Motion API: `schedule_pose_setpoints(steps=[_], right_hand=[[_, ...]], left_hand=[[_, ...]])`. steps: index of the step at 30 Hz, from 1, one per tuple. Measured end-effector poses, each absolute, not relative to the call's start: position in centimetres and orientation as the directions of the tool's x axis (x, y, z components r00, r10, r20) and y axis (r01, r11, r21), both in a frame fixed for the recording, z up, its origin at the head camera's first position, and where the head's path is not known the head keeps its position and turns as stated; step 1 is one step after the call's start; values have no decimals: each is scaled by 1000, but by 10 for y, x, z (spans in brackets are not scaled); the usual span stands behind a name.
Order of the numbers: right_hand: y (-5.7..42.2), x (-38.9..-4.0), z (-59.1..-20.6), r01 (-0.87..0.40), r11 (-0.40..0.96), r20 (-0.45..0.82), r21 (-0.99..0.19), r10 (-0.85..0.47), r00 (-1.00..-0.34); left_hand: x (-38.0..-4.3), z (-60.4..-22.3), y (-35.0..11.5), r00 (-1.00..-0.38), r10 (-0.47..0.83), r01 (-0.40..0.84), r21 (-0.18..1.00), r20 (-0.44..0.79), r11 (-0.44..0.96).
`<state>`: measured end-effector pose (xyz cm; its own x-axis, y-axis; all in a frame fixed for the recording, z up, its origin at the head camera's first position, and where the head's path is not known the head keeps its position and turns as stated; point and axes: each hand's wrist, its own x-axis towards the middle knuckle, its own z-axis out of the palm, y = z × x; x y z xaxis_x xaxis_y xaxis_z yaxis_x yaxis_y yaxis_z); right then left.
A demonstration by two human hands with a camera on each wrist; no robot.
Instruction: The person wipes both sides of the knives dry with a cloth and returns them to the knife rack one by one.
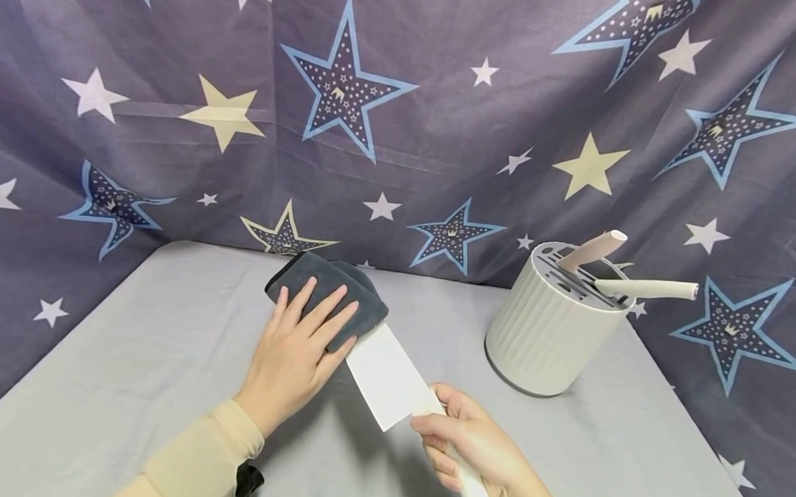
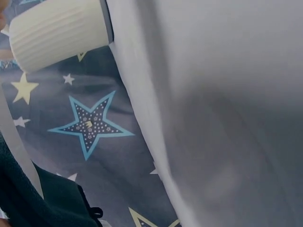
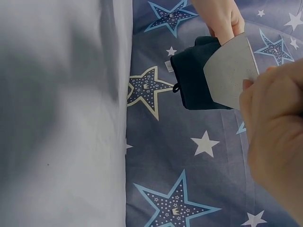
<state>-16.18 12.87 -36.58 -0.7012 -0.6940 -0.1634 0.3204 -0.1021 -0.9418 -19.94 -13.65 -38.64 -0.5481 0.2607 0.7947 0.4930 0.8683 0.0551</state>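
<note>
My right hand grips the pale handle of a cleaver, its broad blade pointing up and left above the table. Over the far end of the blade lies a folded dark grey cloth. On that cloth my left hand rests with fingers spread and nearly straight, pressing it to the blade. From below, the right wrist view shows the blade overlapping the cloth, which has a small loop at its edge. Part of the blade is hidden under the cloth.
A ribbed cream knife block stands at the right on the grey-covered table. A pink handle and a white handle stick out of its top. Behind the table hangs a star-patterned curtain.
</note>
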Motion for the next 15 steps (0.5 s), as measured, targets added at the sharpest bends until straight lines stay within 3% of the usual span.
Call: schedule_pose_setpoints(steps=[7,15], right_hand=[[129,-163,-367,317,-98,-164,-943,-691,-704],[129,-164,-369,309,-108,-148,-945,-702,-697]], left_hand=[[-194,-394,-132,-521,280,524,43,807,851],[-184,-399,-127,-537,295,544,57,790,837]])
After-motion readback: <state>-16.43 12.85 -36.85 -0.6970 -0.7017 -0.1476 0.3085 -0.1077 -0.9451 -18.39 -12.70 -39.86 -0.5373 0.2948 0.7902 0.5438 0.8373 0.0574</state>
